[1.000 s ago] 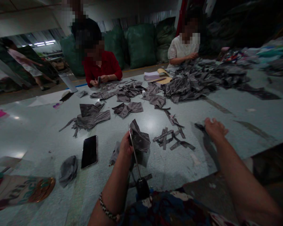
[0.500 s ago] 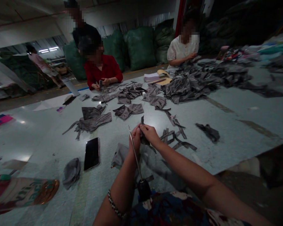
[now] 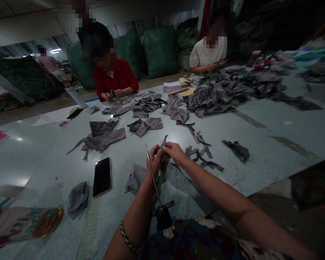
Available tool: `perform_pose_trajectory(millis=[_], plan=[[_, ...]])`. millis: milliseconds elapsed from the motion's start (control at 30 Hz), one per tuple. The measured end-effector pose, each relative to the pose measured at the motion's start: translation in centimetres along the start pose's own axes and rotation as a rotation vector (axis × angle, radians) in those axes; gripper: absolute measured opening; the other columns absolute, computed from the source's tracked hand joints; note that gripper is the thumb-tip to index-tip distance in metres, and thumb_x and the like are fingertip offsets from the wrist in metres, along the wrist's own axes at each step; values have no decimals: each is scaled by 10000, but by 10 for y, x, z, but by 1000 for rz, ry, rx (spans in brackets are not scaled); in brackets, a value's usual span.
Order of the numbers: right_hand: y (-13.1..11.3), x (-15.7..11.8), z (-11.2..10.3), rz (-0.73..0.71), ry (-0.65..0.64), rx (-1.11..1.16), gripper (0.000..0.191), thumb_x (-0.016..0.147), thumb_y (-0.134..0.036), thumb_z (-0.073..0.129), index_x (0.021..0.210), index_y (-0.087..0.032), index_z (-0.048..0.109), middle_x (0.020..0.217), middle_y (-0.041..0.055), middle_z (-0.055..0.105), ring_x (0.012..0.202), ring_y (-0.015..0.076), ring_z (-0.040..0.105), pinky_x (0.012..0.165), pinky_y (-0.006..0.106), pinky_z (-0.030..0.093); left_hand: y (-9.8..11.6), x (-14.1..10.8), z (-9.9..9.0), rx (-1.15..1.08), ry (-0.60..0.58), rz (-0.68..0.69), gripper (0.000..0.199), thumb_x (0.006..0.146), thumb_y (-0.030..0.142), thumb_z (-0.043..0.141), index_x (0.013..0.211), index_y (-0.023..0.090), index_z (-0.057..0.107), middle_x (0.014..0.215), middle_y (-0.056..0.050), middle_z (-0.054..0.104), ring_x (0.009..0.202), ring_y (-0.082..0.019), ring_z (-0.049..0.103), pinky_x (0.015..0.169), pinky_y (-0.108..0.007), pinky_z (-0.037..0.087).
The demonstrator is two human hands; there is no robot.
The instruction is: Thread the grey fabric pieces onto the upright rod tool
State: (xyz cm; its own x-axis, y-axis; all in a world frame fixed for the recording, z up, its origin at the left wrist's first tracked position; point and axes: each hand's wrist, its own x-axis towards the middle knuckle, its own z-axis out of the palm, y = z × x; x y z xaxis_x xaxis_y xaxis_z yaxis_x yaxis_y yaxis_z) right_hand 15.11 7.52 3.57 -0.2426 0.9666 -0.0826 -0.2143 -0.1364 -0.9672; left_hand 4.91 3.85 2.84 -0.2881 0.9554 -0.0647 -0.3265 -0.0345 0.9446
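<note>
A small piece of grey fabric (image 3: pixel 165 156) is held between my hands above the table, its narrow tip pointing up. My right hand (image 3: pixel 176 152) pinches it near the top between thumb and fingers. On its other side my left hand (image 3: pixel 154 162) grips the lower part, the fingers slightly curled and partly hidden. A thin metal rod (image 3: pixel 153 175) on a black base (image 3: pixel 164 217) rises close in front of me and crosses my left wrist and hand in view. Beneath my left forearm lies another grey fabric piece (image 3: pixel 135 177).
A phone (image 3: pixel 102 177), a crumpled grey cloth (image 3: pixel 78 199) and a bottle (image 3: pixel 27 222) lie to the left. Grey strips (image 3: pixel 208 164) and a dark cloth bundle (image 3: pixel 236 150) are on the right. Farther back are a fabric heap (image 3: pixel 213 95), papers (image 3: pixel 172 86) and people seated across the table.
The fabric has turned a little and its tip now leans right. My left fingers have opened slightly around it. The whole view has shifted slightly.
</note>
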Motion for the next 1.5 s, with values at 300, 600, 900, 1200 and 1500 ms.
perform_pose_trajectory(millis=[300, 600, 900, 1200, 1500], plan=[[4, -1, 6, -101, 124, -272, 301, 625, -379, 583, 544, -201, 355, 506, -74, 351, 481, 75, 320, 456, 210, 262, 3, 3, -4, 21, -99, -151, 278, 646, 370, 646, 793, 134, 642, 692, -27, 607, 589, -107, 528, 522, -193, 386], [7, -9, 5, -287, 181, -676, 180, 677, -293, 542, 593, -198, 414, 548, -57, 412, 528, 95, 373, 500, 222, 263, 13, 11, 0, -97, -94, -253, 201, 550, 279, 676, 627, 122, 579, 549, 1, 546, 500, -95, 503, 487, -200, 383], [-3, -10, 1, -58, 5, -237, 331, 730, -454, 473, 702, -139, 571, 598, -12, 530, 534, 93, 447, 510, 215, 348, -1, 16, -2, -170, -31, -131, 293, 540, 344, 701, 679, 132, 555, 576, 20, 571, 506, -87, 521, 520, -202, 401], [5, 5, 16, -185, 57, -400, 244, 720, -358, 504, 603, -149, 551, 524, -35, 488, 507, 85, 425, 494, 203, 326, 4, 11, -6, 219, 112, 174, 229, 693, 366, 590, 674, 140, 560, 596, 0, 548, 553, -107, 512, 521, -209, 391], [-10, 8, 9, -321, 126, -666, 262, 794, -355, 419, 633, -168, 508, 558, -33, 481, 553, 94, 438, 527, 208, 324, 17, 14, -8, 289, 135, 271, 278, 741, 411, 529, 649, 150, 503, 546, 36, 459, 498, -80, 425, 488, -194, 343]])
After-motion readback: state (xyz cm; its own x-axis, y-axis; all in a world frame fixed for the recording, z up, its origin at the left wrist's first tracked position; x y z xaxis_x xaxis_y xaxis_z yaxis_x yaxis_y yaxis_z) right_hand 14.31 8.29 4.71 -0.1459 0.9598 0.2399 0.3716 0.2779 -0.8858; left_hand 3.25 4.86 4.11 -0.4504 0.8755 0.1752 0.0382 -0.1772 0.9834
